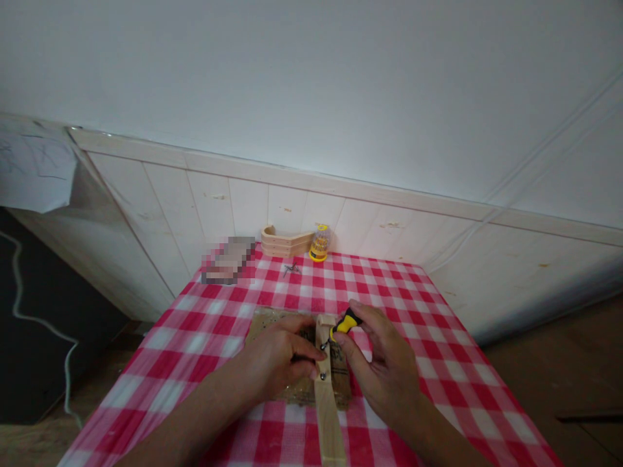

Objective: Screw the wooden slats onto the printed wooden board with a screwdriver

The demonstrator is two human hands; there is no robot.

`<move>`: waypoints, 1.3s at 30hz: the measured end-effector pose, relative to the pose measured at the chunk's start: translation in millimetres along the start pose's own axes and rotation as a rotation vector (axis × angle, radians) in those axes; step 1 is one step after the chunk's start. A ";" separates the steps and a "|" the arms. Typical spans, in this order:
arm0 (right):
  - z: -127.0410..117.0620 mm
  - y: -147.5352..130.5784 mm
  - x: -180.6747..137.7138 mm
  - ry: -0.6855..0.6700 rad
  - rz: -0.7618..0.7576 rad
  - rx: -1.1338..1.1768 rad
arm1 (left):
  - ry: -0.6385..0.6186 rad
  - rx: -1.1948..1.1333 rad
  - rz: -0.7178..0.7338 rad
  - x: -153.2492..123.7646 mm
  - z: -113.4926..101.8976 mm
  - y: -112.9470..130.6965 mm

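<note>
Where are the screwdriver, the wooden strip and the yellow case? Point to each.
screwdriver (pixel 346 322), head view, on its yellow and black handle.
wooden strip (pixel 329 421), head view, on its bare near end.
yellow case (pixel 319 245), head view, on its body.

Head camera above the near end of the table (pixel 195 324)
It looks forward and down along the table toward the panelled wall (pixel 292 207) behind it; the left hand (pixel 277 363) and right hand (pixel 384 373) sit close under the lens.
</note>
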State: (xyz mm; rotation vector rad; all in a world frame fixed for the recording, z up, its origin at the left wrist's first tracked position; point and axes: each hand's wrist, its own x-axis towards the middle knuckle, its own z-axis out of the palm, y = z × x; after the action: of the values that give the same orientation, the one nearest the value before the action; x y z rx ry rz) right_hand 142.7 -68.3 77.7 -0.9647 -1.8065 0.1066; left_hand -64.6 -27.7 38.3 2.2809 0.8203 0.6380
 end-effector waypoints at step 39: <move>2.7 5.4 -8.7 -0.012 0.130 0.067 | -0.009 -0.023 0.010 0.9 -1.4 1.7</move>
State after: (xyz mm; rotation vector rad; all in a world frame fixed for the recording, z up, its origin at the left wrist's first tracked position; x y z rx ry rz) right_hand 144.7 -69.4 67.4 -1.0349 -1.7395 0.2527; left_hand -64.2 -27.6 40.7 2.2667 0.7941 0.6372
